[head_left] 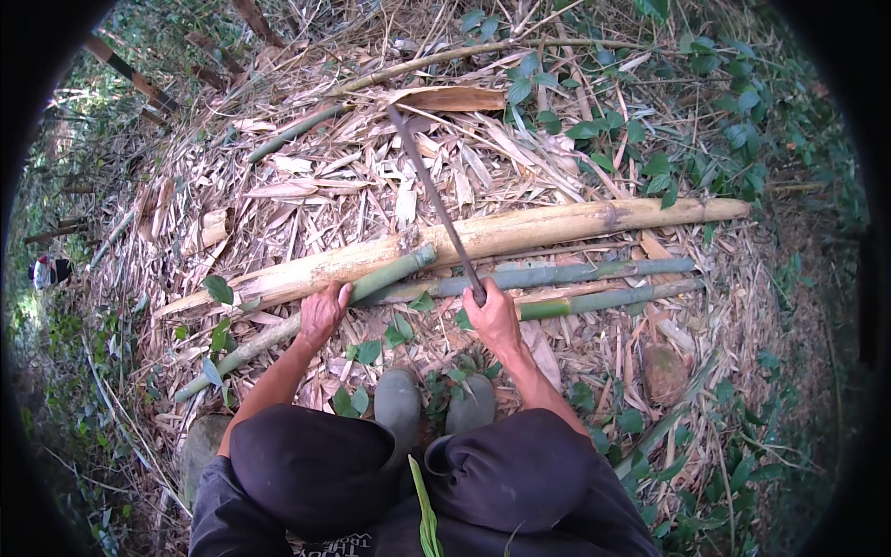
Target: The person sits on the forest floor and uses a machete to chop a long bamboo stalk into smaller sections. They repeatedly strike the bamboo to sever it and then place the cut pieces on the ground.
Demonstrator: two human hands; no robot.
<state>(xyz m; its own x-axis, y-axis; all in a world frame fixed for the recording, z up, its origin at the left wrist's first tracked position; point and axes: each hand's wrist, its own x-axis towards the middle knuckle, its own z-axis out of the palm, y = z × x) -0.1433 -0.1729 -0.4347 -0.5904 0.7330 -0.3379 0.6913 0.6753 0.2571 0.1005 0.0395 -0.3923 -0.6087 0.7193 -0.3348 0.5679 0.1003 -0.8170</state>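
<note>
My left hand (323, 314) is wrapped around a green bamboo pole (394, 271), which slants from the lower left up to a cut end near the middle. That pole rests against a long, pale log (557, 227) lying across the ground. In my right hand (492, 320) is the handle of a machete (429, 184). Its long dark blade points up and away to the left, passing above the log. To the right, a bluish-green bamboo length (594, 271) and a greener one (613, 299) lie beside the log on my side.
Dry bamboo sheaths and chips (316, 186) litter the ground. Beyond the log lie a short green bamboo piece (297, 133) and a thin branch (427, 61). A brown stone (665, 373) sits at the right. My boots (397, 406) are close below the poles. Leafy plants (724, 102) border the right.
</note>
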